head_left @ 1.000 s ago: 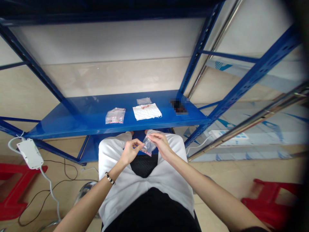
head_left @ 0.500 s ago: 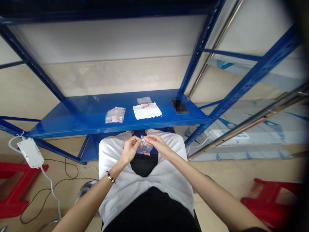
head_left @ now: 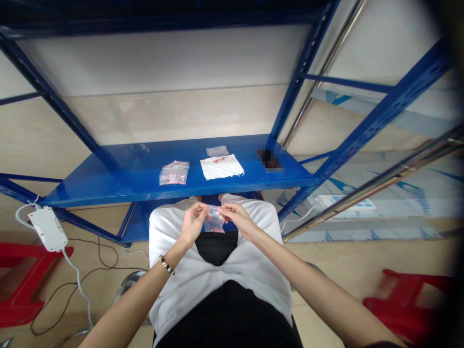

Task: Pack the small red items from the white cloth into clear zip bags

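Note:
Above my lap hangs a small clear plastic bag [head_left: 214,223] with small pinkish pieces at its bottom. My left hand [head_left: 195,220] pinches its upper left corner, and my right hand [head_left: 236,216] pinches the upper right. On the blue shelf in front lies a white cloth or paper towel [head_left: 222,169] with small reddish pieces [head_left: 219,159] along its far edge. Left of it sit clear zip bags [head_left: 174,174], also with pinkish pieces inside. Behind the white sheet is a flat clear bag [head_left: 217,151]; its contents are too small to make out.
The blue metal shelf [head_left: 123,174] spans the front, with uprights [head_left: 293,87] at its sides. A dark, pixelated object [head_left: 269,159] lies at its right end. A white box with a cable [head_left: 48,229] hangs at left. Red stools [head_left: 406,299] stand on the floor either side.
My hands have moved slightly apart, and the bag's top edge is now stretched wider between them. The things on the shelf have stayed in place.

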Available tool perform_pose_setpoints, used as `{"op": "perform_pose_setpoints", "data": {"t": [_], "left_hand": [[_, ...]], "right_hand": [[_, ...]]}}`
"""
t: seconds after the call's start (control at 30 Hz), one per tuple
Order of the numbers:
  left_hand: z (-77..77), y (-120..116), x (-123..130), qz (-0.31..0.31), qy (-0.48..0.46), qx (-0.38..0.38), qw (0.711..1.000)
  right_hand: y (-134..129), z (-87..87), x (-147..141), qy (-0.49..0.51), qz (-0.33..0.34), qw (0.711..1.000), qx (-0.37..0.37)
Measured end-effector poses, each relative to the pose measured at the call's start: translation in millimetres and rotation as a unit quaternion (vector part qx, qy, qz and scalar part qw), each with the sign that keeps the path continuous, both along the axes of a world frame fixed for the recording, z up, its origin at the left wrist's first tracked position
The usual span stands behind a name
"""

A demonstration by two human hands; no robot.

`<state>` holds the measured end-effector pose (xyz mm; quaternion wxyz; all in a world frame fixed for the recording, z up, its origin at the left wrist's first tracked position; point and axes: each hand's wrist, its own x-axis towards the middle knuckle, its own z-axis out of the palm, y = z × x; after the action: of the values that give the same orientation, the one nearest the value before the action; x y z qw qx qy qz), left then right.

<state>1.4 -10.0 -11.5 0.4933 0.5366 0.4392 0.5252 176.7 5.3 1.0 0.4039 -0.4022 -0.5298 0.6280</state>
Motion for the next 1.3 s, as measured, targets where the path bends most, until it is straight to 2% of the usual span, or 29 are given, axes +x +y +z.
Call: {"op": "perform_pose_setpoints", "data": {"t": [0.2, 0.3, 0.47, 0.57, 0.7, 0.83, 0.93, 1.0, 1.1, 1.23, 1.3], "left_hand": [[2.7, 0.3, -0.2, 0.001, -0.017, -0.014, 1.000], [0.9, 1.4, 1.6, -0.022, -0.011, -0.016, 1.000], [-3.6, 4.2, 2.1, -0.004, -0.013, -0.008, 1.000], [-3.9, 6.7, -0.3, -0.001, -0.021, -0.008, 1.000], [3.4, 4.5, -1.8, -0.002, -0.045, -0.032, 0.998], [9.7, -7.4, 5.0, -0.081, -0.109, -0.061, 0.989], [6.0, -12.6, 12.1, -0.115, -0.114, -0.071, 0.984], [3.5, -8.4, 11.6, -0.099, -0.098, -0.076, 0.987], [10.5, 11.0, -5.8, -0.027, -0.080, -0.041, 0.996], [42.1, 49.3, -54.5, 0.111, -0.024, 0.073, 0.991], [58.1, 68.1, -78.7, 0.179, 0.061, 0.129, 0.973]], "right_hand": [[4.3, -4.0, 2.7, -0.015, -0.026, 0.999, 0.016], [4.6, -5.1, 3.0, -0.030, -0.017, 0.999, 0.031], [0.2, -2.9, -0.6, -0.019, 0.010, 0.999, 0.029], [-1.6, 0.4, -2.1, -0.010, -0.003, 0.999, 0.038], [-2.5, 5.9, -0.3, -0.006, -0.034, 0.997, 0.062], [-3.7, 9.1, 3.8, 0.013, -0.095, 0.993, 0.067], [-3.7, 10.8, 5.1, 0.032, -0.118, 0.991, 0.046], [-2.4, 11.6, 5.1, 0.057, -0.114, 0.991, 0.029], [1.6, 10.7, 6.2, 0.092, -0.109, 0.990, 0.006], [6.7, 6.4, 10.3, 0.088, -0.126, 0.988, 0.000], [7.4, 5.0, 11.6, 0.081, -0.120, 0.989, 0.009]]}}
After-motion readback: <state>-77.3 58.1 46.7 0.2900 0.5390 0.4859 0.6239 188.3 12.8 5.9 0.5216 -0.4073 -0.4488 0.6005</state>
